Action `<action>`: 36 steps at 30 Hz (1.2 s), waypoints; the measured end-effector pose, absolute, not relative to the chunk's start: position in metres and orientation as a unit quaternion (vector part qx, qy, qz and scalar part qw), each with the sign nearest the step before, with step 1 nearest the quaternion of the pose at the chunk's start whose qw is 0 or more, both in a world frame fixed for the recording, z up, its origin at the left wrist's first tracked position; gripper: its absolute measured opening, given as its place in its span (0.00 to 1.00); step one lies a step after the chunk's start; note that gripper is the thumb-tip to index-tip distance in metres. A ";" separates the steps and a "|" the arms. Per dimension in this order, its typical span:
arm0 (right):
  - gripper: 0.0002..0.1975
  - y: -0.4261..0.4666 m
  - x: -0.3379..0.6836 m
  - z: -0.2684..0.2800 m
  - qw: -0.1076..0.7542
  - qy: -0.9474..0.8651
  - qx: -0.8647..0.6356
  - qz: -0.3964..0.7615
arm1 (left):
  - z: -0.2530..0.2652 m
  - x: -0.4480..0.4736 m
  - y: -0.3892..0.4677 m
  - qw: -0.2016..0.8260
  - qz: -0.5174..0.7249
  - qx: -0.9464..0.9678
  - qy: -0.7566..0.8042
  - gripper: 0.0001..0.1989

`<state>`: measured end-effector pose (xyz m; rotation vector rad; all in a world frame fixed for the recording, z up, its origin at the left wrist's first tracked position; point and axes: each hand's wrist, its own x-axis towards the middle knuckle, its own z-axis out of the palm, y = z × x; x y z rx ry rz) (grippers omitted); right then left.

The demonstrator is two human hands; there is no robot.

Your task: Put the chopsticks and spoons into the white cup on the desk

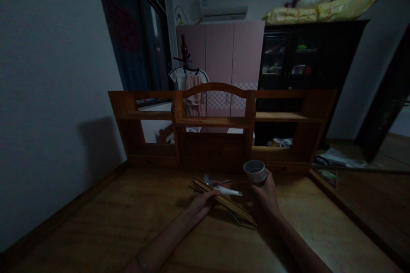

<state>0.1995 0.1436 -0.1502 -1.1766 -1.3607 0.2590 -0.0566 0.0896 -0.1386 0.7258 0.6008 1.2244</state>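
A bundle of wooden chopsticks (235,207) lies slantwise in my left hand (200,205), with the thumb over it and the fingers partly hidden. Just beyond the bundle is a white spoon (229,190), its handle pointing right. The round end of a metal spoon (207,179) shows behind the chopsticks, and a thin metal handle (227,181) lies close by. I cannot tell whether my left hand touches these spoons. My right hand (266,194) is wrapped round a grey cup (255,171), upright with its mouth facing up, above the tabletop.
The wooden tabletop (128,213) runs up to a wooden shelf unit (214,149) along its back. A wall (57,94) borders the left side. A raised wooden edge (349,211) runs along the right. Clothes (194,87) hang behind the shelf.
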 end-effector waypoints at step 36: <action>0.36 0.142 0.201 -0.149 0.610 -0.591 -0.518 0.103 | -0.131 -0.061 0.085 0.727 0.492 0.360 0.316 0.15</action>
